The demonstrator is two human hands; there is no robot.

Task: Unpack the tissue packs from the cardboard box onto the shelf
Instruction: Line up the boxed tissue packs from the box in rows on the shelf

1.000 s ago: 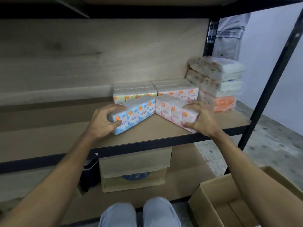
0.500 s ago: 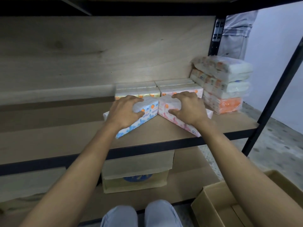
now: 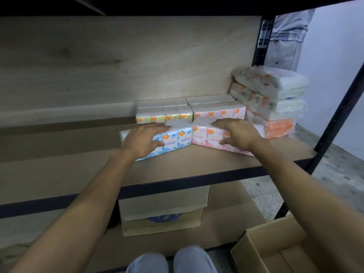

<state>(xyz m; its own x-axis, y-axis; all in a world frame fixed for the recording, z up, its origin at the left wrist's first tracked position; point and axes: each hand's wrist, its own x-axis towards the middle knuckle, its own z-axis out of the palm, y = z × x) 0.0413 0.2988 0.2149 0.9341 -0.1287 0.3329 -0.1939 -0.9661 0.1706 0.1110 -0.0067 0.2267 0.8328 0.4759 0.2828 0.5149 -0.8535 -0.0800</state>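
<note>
From the camera on your head, you look down at a brown wooden shelf board [image 3: 177,170] with a dark metal edge. Your left hand [image 3: 142,141] lies flat, fingers spread, on top of a soft blue-and-white plastic pack of tissues [image 3: 173,137]. Your right hand [image 3: 239,133] lies flat and spread too, on a soft pink-and-white plastic pack of tissues [image 3: 204,134]. Neither hand is closed around a pack; both just press down on top. The two packs touch each other at the middle and are tilted, so they make a wide V shape near the front of the shelf. Right behind them, against the wooden back wall, sit a yellow-and-white tissue pack [image 3: 163,113] and another pink-and-white tissue pack [image 3: 218,110], side by side and straight. To the right is a tall pile of clear-wrapped tissue bundles [image 3: 273,101]. So many packs are on the shelf already. I think these two only need a push to sit straight in a row. Down at the bottom right is the open brown cardboard box [image 3: 275,247]. The part you can see looks empty, but much of it is hidden, so I cannot tell if more packs are left.
</note>
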